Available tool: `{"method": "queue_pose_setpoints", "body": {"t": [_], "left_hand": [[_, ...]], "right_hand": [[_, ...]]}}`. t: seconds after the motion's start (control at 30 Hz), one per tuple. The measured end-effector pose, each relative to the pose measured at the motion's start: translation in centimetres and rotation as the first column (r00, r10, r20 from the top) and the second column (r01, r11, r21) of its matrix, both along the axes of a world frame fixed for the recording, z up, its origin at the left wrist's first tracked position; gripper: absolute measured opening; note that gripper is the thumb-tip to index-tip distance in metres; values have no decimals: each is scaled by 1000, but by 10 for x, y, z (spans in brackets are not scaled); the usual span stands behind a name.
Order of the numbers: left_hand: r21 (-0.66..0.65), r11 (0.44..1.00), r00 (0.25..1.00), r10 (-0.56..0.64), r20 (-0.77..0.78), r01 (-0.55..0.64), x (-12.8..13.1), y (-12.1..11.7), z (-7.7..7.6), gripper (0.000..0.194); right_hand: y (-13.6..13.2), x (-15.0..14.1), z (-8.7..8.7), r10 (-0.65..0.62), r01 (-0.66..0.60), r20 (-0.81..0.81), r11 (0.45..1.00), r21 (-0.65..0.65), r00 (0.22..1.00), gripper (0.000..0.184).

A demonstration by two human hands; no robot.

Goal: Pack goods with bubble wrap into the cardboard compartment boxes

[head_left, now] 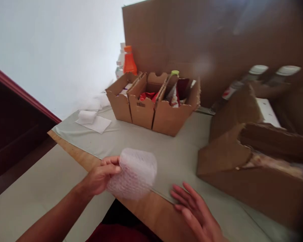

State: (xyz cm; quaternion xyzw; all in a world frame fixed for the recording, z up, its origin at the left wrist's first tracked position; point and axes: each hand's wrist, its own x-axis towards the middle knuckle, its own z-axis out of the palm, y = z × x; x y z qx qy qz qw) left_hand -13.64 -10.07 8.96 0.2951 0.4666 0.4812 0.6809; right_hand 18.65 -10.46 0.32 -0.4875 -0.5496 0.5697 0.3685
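Note:
My left hand (101,176) pinches a piece of bubble wrap (137,171) by its left edge, thumb on top. The translucent wrap is curled over and held just above the table's front edge. To its right, my right hand (195,211) is apart from the wrap, fingers spread and holding nothing. It hovers over or rests on the table's front edge; which one I cannot tell.
On the cloth-covered table (141,141) stand three cardboard bins (141,116) with packets inside. Bigger cardboard boxes (242,191) stand at the right. White folded sheets (93,121) lie at the left. An orange bottle (129,62) stands behind the bins, before a cardboard panel (166,37).

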Motion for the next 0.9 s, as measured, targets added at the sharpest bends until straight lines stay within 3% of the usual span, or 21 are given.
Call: {"method": "queue_pose_setpoints", "body": {"t": [0.1, 0.2, 0.33, 0.4, 0.47, 0.57, 0.7, 0.77, 0.9], "left_hand": [[-104, 990, 986, -75, 149, 91, 36, -10, -25, 22], [-179, 964, 969, -161, 186, 194, 57, -16, -42, 22], [-191, 942, 945, -231, 230, 277, 64, -22, -44, 51], [-190, 955, 963, -195, 187, 230, 65, -27, -44, 80], [-173, 972, 983, -143, 116, 161, 68, -34, -47, 106], [-144, 985, 995, -97, 24, 100, 73, -44, -54, 114], [-151, 979, 984, -155, -92, 140, 77, -50, -54, 75], [-196, 960, 965, -230, -129, 202, 77, -51, -50, 57], [-276, 931, 967, -252, -21, 237, 84, -48, -45, 51]], "right_hand": [[6, -23, 27, -41, -37, -282, 963, -266, 958, 79], [15, -35, 38, -147, 26, -344, 943, -332, 927, 86], [25, -40, 42, -266, 237, -229, 960, -148, 936, 62], [30, -39, 41, -284, 286, -131, 958, -1, 950, 46], [32, -34, 37, -271, 269, 3, 956, 116, 963, 44], [22, -15, 28, -243, 158, 288, 944, 291, 926, 46], [-18, 18, 21, -247, -138, 557, 817, 559, 793, 42], [-41, 25, 24, -177, -289, 625, 769, 570, 760, 53], [-64, 13, 26, -57, -468, 691, 695, 545, 720, 64]]}}
